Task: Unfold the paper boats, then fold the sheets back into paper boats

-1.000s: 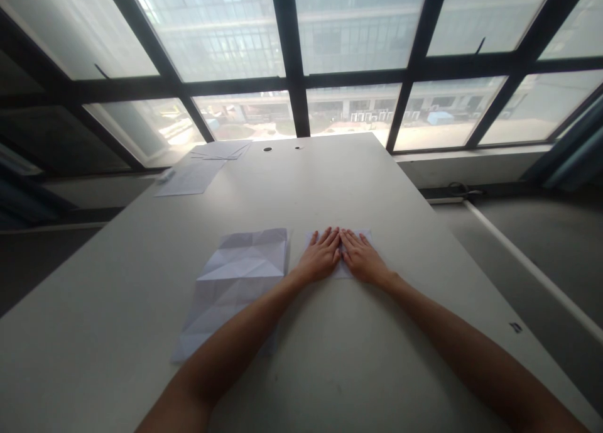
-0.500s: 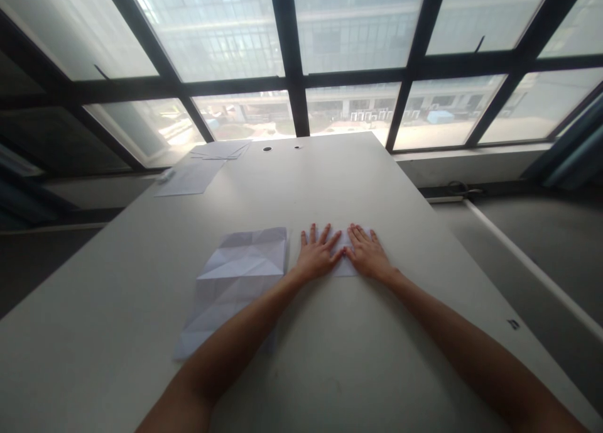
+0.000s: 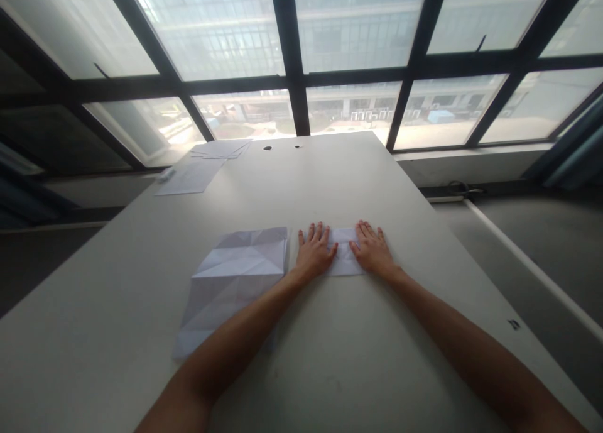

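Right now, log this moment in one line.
left hand: flat on small paper | right hand: flat on small paper | creased sheet: left of small paper

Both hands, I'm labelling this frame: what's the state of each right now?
Left hand: open, palm down on the small paper, gripping nothing.
Right hand: open, palm down on the same paper, gripping nothing.

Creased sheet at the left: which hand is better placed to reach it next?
Probably the left hand: it lies beside the creased sheet, and its forearm crosses over it. The right hand rests farther away, on the small paper.
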The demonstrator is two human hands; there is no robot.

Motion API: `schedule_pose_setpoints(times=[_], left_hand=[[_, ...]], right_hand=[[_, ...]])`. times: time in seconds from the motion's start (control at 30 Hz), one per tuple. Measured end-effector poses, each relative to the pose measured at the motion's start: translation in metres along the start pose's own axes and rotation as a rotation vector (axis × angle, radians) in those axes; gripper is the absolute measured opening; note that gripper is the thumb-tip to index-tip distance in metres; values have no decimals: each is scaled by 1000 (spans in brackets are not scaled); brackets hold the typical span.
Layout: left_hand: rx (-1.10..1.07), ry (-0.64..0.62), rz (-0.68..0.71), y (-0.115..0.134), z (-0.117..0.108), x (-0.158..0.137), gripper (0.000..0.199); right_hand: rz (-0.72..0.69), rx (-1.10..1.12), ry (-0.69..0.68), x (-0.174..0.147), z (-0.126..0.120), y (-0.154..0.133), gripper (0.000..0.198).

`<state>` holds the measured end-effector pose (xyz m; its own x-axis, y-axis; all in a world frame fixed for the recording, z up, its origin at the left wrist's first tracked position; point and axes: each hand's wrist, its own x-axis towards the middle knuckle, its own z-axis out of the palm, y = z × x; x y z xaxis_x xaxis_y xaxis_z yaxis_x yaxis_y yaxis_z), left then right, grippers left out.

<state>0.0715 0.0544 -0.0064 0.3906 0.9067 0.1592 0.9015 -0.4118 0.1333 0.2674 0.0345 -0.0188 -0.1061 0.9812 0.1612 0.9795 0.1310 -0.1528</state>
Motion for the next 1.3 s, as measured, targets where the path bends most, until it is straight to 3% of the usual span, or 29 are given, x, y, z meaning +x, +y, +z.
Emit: schedule_pose_setpoints(times=[0.17,0.27,0.4,0.57,1.07,1.3], left_hand=[[-58,-26,262,5,-9,0,54],[-75,-80,313,6,-9,-1,57],[-70,-107,302,6,-6,-1,60],[-78,-95,304,5,-3,0,60],[-63,-101,286,4,-3,0,58],[-7,-83,184,6,-5,-3,59]], right_hand=[[-15,9,27,-1,-1,0,60],[-8,-8,96,-3,-4,-2,57],[-103,33,134,-5,-9,-7,53],[-307,132,-24,-5,-7,-13,58],[-188,72,-39,-4,0,-9,59],[-122,33,-42,-3,1,-8,62]])
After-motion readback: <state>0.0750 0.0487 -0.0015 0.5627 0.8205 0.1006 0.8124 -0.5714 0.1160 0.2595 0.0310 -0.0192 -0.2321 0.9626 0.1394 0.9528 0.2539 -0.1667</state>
